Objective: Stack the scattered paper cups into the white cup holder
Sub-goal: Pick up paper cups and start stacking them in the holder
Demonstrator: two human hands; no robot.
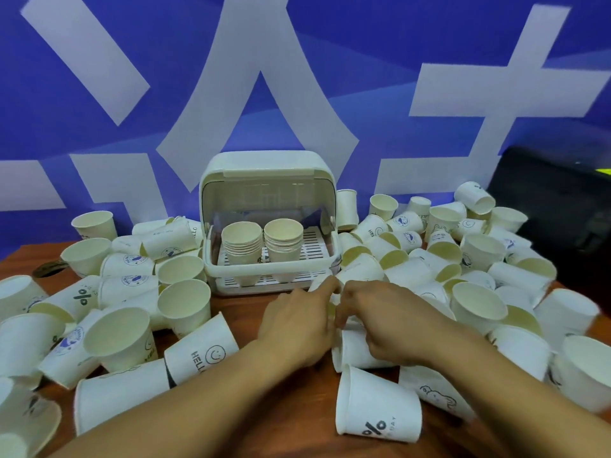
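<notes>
Centrally placed white cup holder [261, 163]: stands toward the far edge of the wooden tabletop [244, 305], lid swung up and back, front open.
Stacks in the holder: two nested piles of paper cups, mouths up, side by side on the slotted tray; the left stack [241, 244] and the right stack [283, 241] are close together.
Scattered paper cups [185, 305]: heaped along the left and right sides of the tabletop, some upright, many on their sides, several with printed marks.
Left hand [297, 325]: just in front of the holder, index finger stretched toward it. The other fingers are blurred, so whether its grip is closed on anything cannot be told.
Right hand [386, 315]: just beside the left one, fingers curled downward, grip clamped on a white cup.
Held paper cup [355, 350]: on its side under the right fingers, between the two hands, mid-tabletop.
Percent-sign cup [377, 404]: near the tabletop's near edge, between the forearms.
Smiley cup [201, 352]: on its side, left of the left forearm, lettered "HELLO".
Blue backdrop [330, 61]: behind the far edge, with large white characters.
Black object [555, 193]: at the far right corner, blurred.
</notes>
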